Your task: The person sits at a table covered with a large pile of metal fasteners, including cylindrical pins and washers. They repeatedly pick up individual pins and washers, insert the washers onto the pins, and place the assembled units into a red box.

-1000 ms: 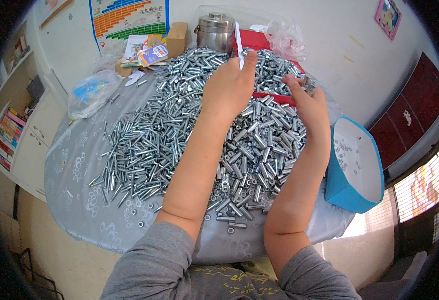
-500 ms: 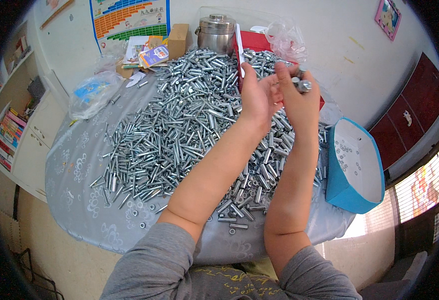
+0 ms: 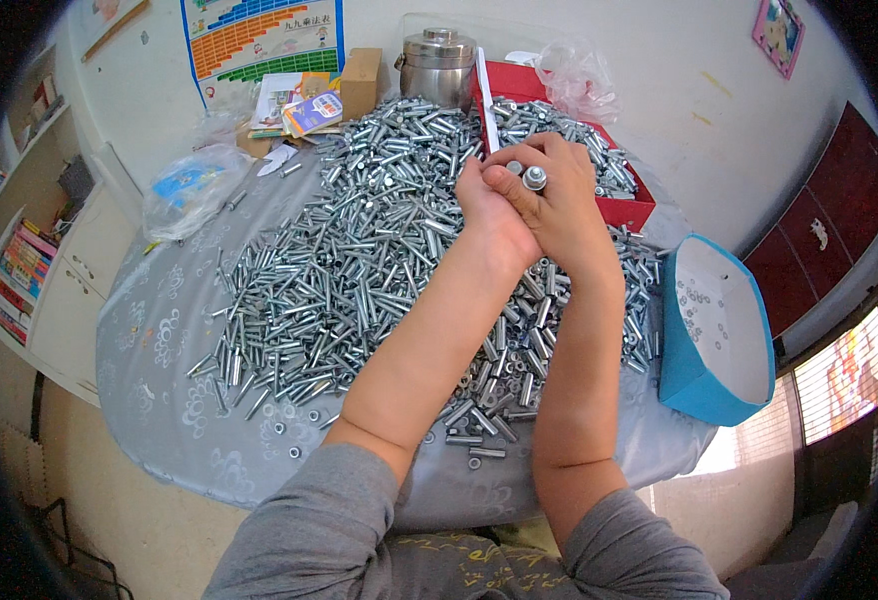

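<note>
My right hand [image 3: 571, 205] is closed around a few silvery metal bolts [image 3: 534, 178], their round ends showing between thumb and fingers. Against it, my left hand [image 3: 491, 212] is turned palm inward, its heel touching the right hand; most of its fingers are hidden behind the right. Both hands are above the right side of a large heap of metal bolts and sleeves [image 3: 359, 270], at the near side of a red box [image 3: 631, 213] that holds more of the same pieces.
A blue fabric bin [image 3: 704, 380] with small washers inside stands at the table's right. Behind the heap are a steel pot [image 3: 437, 70], a cardboard box [image 3: 362, 82] and a clear plastic bag [image 3: 579, 80]. A bagged blue item [image 3: 189, 190] lies at left on the grey tablecloth [image 3: 169, 400].
Both hands have moved left and slightly nearer, and have come together. The bolts in my right hand moved along with it, uncovering more of the red box.
</note>
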Demonstrator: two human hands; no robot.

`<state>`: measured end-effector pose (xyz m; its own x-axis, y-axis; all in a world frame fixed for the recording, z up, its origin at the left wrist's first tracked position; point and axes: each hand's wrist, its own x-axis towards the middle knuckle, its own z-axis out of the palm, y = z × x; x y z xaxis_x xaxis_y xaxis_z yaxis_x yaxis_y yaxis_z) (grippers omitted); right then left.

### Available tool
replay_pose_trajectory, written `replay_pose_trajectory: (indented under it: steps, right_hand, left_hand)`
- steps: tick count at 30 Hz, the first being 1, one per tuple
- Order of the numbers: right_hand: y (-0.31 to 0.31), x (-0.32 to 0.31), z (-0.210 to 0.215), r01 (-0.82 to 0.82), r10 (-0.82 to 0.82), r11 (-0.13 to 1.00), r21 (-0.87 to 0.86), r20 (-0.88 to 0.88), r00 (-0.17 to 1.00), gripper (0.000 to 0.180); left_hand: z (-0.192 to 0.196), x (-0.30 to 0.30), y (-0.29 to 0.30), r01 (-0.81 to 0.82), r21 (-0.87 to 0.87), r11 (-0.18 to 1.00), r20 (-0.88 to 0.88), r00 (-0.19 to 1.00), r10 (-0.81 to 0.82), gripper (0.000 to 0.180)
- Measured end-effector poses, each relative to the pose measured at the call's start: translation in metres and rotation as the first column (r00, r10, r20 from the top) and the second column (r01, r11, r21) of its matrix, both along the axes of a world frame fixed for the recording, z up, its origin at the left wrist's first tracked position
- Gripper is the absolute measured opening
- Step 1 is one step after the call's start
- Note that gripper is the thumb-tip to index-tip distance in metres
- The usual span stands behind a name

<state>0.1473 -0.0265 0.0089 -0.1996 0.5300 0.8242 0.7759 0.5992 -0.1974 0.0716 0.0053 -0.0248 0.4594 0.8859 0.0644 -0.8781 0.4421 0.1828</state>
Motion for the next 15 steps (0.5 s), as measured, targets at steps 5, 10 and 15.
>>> replay_pose_trajectory:
  steps: [5, 10, 15]
  right_hand:
    - [0.002, 0.001, -0.006, 0.092, -0.091, 0.995, 0.046, -0.029, 0.995, 0.035]
    - [0.008, 0.000, -0.005, 0.101, -0.081, 0.984, 0.144, -0.136, 0.987, 0.026]
    - [-0.001, 0.003, 0.010, -0.232, 0.176, 0.973, 0.023, -0.723, 0.668, 0.020]
  left_hand:
    - [0.029, 0.004, -0.013, -0.055, -0.144, 0.988, -0.037, 0.998, 0.050, 0.066]
    - [0.022, 0.005, -0.003, 0.006, -0.233, 0.972, 0.092, 0.996, 0.016, 0.051]
    - [0.009, 0.000, 0.007, -0.056, -0.255, 0.965, 0.042, 0.997, 0.069, 0.034]
